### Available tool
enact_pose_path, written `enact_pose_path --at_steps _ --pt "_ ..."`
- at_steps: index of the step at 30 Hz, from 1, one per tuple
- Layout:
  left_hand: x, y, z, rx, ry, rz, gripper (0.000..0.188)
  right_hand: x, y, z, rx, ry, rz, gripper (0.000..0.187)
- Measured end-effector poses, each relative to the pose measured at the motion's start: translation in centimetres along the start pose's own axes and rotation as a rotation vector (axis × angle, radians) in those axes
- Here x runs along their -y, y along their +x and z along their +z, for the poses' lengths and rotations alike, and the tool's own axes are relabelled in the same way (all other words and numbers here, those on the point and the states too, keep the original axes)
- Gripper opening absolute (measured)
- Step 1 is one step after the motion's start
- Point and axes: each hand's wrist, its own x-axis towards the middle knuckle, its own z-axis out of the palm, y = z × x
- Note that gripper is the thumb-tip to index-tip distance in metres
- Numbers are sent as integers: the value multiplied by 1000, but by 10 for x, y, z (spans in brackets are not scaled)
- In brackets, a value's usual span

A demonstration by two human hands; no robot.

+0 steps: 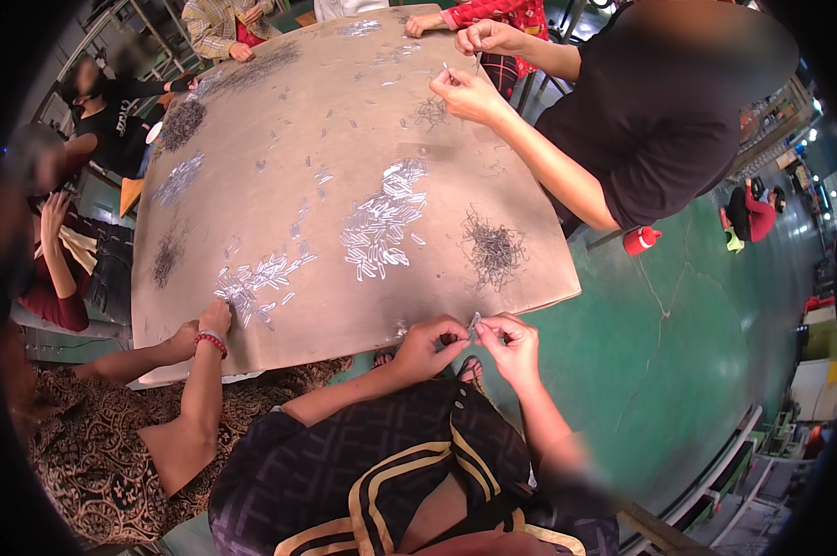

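Just off the table's near edge, my hands meet in front of my body. Between the fingertips of my right hand (511, 347) is a small, narrow grey metal piece (474, 322), held upright. My left hand (426, 347) is closed in a pinch beside it; whatever its fingers hold is too small to name. Beyond my hands, a pile of thin dark wire-like pieces (493, 250) lies near the table's right corner. Further left is a heap of shiny, flat silver pieces (381, 227) much like the one I hold.
Brown sheeting covers the large table (279, 167). A co-worker in patterned clothing reaches to another silver heap (261, 283) at my left. Across the right corner, a person in black pinches small parts. Several others work around the far sides. A red bottle (641, 240) stands right of the table.
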Motion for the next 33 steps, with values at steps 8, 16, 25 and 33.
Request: enact_pose_path --at_steps 8,16,25,33 --pt "10 2 11 31 -8 -44 11 -2 -12 -7 -111 -161 -94 7" --pt "20 20 -2 274 -6 -288 9 -5 -27 -11 -173 -279 -197 7" --pt "124 86 23 21 1060 182 11 -15 -41 -17 -186 -260 -242 10" --pt "89 107 25 287 1164 132 14 -18 -45 -27 -264 -240 -245 10"
